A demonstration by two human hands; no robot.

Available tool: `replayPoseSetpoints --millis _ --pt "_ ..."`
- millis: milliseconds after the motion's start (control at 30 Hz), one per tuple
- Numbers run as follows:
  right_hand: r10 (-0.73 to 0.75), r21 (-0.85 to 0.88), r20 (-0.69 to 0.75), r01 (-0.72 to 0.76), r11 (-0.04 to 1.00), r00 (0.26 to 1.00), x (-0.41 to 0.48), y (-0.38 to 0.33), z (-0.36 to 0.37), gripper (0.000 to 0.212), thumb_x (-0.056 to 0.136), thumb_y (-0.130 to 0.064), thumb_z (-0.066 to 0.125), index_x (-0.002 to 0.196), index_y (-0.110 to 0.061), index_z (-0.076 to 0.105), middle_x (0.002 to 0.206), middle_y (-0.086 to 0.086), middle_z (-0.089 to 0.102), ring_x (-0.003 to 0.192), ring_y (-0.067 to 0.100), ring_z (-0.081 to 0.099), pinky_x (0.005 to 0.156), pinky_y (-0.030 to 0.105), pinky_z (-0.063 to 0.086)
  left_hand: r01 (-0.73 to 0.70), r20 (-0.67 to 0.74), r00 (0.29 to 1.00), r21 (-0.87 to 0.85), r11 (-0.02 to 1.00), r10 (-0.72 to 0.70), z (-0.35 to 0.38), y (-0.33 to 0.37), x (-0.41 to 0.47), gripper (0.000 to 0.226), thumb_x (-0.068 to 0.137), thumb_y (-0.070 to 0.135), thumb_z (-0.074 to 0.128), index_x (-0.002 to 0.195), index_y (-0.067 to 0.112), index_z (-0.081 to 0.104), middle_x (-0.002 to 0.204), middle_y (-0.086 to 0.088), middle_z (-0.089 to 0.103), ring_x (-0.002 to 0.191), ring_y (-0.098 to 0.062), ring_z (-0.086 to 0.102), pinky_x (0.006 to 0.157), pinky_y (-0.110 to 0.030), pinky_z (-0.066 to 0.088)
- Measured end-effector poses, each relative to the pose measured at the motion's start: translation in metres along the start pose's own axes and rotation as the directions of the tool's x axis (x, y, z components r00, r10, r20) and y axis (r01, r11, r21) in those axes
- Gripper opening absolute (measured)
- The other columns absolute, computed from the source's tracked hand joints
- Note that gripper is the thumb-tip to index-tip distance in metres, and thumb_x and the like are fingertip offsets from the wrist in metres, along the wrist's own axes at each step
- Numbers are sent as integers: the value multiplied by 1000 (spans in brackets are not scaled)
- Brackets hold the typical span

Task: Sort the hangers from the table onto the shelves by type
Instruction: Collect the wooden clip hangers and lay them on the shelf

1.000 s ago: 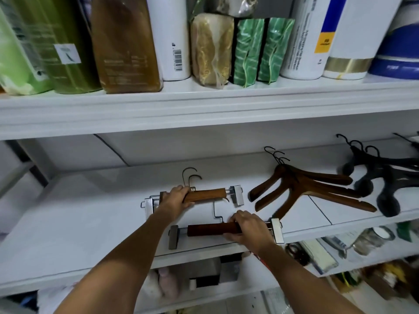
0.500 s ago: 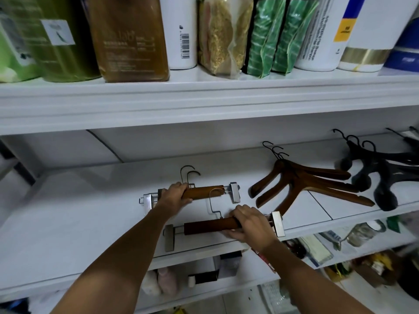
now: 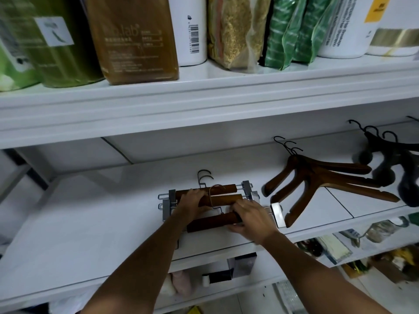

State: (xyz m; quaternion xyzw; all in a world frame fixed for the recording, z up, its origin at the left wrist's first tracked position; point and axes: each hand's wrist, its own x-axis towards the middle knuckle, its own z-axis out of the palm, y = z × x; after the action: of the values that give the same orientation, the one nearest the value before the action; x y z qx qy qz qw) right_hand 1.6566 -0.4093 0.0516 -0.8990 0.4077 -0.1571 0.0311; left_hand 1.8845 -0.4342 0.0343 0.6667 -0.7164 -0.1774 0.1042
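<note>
On the white middle shelf (image 3: 90, 223) lie wooden clip hangers with metal clamps. My left hand (image 3: 192, 201) grips the stacked clip hangers (image 3: 226, 193) at their left end. My right hand (image 3: 251, 219) grips another clip hanger (image 3: 210, 222) by its brown bar, tilted, close against the front of the stack; its metal clamp (image 3: 277, 214) sticks out to the right. To the right lie brown wooden coat hangers (image 3: 322, 177) fanned out, and black coat hangers (image 3: 390, 159) at the far right.
The upper shelf (image 3: 204, 98) carries bottles, a brown pouch (image 3: 133, 39) and green packets (image 3: 292, 30) close overhead. The shelf below holds small jars and boxes (image 3: 335, 245). The left part of the middle shelf is bare white board.
My right hand has pushed its clip hanger back toward the stack under my left hand, closing the gap. The view has moved closer and lower.
</note>
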Motion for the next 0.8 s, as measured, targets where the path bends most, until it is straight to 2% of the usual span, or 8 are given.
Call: replayPoseSetpoints --millis 100,200,433,533,600,633,700,800 --pt "21 -2 34 -21 1000 999 6 -5 8 36 83 -51 62 108 -25 57 109 -6 57 100 10 53 91 25 40 -36 -38 999 -72 997 33 1 -2 -6 51 84 41 64 128 18 50 125 -2 53 117 -19 44 95 -32 31" --pt "36 11 52 -36 999 998 12 -8 16 36 83 -48 64 111 -26 56 111 -7 55 102 10 51 94 26 39 -45 -79 996 -89 995 38 0 -4 -10 43 88 36 61 125 16 52 122 -4 56 114 -19 48 95 -31 33" --pt "56 30 105 -59 998 993 18 -4 30 42 87 -50 58 121 -25 54 123 -6 48 114 13 44 101 28 36 -68 -267 961 43 997 77 -13 -25 -29 40 94 25 50 133 14 48 133 -4 51 124 -20 44 104 -31 35" --pt "54 -32 101 -51 998 993 16 0 34 47 87 -56 53 122 -25 55 126 -4 46 115 17 41 101 33 37 -78 -235 966 145 986 110 -13 -27 -33 49 98 37 40 141 14 38 148 -7 39 138 -23 33 114 -35 25" --pt "45 -49 76 -41 998 996 16 0 36 53 84 -61 52 124 -26 53 127 -3 46 117 20 41 104 40 37 -31 -145 987 210 977 63 -8 -25 -35 65 96 53 20 147 14 26 156 -7 24 145 -23 19 118 -38 14" --pt "48 -45 73 -45 998 996 17 0 36 61 81 -65 51 128 -27 50 132 -1 44 122 22 39 109 44 33 -11 -107 994 233 972 36 -5 -24 -36 78 89 61 7 149 14 20 158 -7 19 147 -22 14 119 -39 9" --pt "98 -46 114 -93 995 989 20 3 36 82 75 -74 49 142 -28 34 148 4 30 137 28 26 117 47 14 19 -65 998 277 961 -1 3 -23 -37 96 74 68 -11 151 14 11 160 -6 11 148 -21 6 120 -39 1" --pt "185 -56 200 -177 983 962 29 10 37 105 73 -83 40 153 -23 8 160 8 2 148 26 -1 118 44 -4 60 -74 996 307 950 -39 10 -22 -37 101 70 69 -19 151 15 6 160 -5 8 148 -20 3 120 -39 -2"
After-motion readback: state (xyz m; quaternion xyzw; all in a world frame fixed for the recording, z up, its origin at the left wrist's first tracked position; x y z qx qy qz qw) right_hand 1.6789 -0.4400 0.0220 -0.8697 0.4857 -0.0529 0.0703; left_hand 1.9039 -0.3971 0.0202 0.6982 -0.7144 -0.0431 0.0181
